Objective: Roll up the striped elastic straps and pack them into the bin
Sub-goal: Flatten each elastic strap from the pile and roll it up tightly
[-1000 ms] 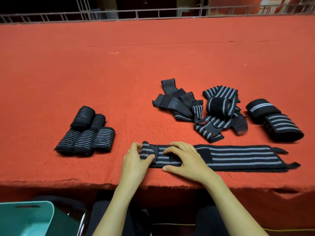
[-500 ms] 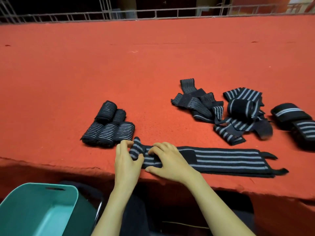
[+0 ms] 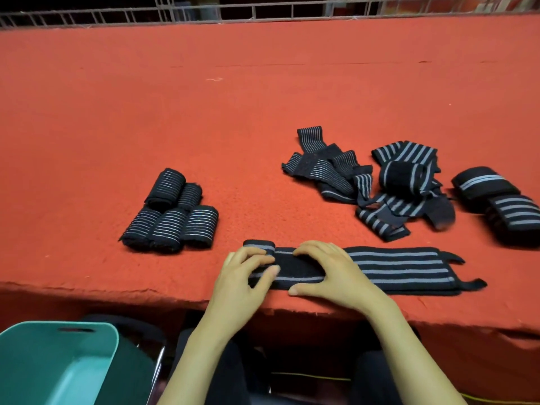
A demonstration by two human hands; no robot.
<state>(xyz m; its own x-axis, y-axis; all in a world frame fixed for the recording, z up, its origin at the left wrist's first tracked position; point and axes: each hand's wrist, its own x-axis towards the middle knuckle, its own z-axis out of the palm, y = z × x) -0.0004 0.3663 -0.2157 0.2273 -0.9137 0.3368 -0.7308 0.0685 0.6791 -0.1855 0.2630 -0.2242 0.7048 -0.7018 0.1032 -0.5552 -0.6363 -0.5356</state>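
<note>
Striped strap (image 3: 394,267), left end partly rolled

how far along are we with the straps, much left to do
Done: five rolls lie at the left and two wider rolls at the right. In hand: the left hand grips the rolled end of a flat strap while the right hand presses on it; most of it lies unrolled. Left: a tangled pile, and all packing, as no strap shows in the bin.

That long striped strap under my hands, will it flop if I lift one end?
Probably floppy: the strap lies limp and flat, and straps in the loose pile fold and crumple. Its rolled left end may unwind if released.
</note>
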